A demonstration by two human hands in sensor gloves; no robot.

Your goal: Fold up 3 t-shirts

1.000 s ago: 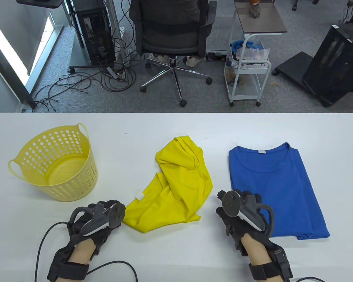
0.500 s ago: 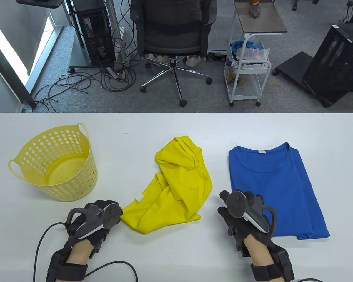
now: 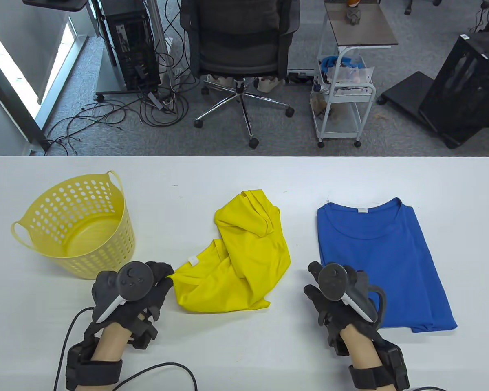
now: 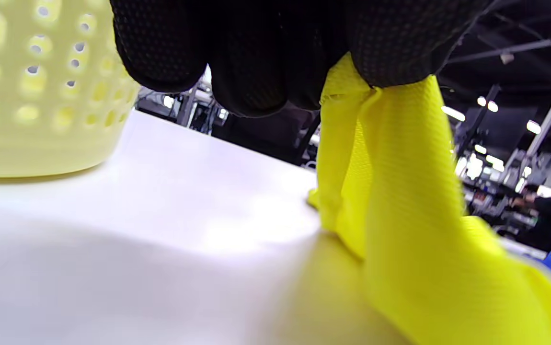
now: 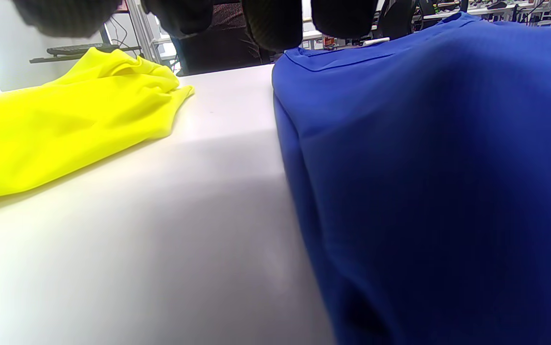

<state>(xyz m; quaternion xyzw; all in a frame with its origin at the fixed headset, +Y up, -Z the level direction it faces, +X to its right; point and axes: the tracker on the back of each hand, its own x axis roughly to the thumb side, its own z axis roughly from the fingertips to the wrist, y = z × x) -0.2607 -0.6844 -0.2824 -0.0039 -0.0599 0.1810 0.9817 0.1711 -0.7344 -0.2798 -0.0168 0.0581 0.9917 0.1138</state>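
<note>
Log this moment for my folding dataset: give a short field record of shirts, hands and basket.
yellow t-shirt: crumpled, table centre
blue t-shirt: lying flat, right of the yellow one
left hand: pinches the yellow shirt's near-left edge, lifting it
right hand: at the blue shirt's near-left corner; grip unclear
basket: yellow, perforated, far left, no shirt inside

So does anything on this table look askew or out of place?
Only the crumpled yellow t-shirt: it lies bunched mid-table, one edge pinched up by the left hand. The folded blue t-shirt lies flat and the yellow perforated plastic basket stands upright.
</note>
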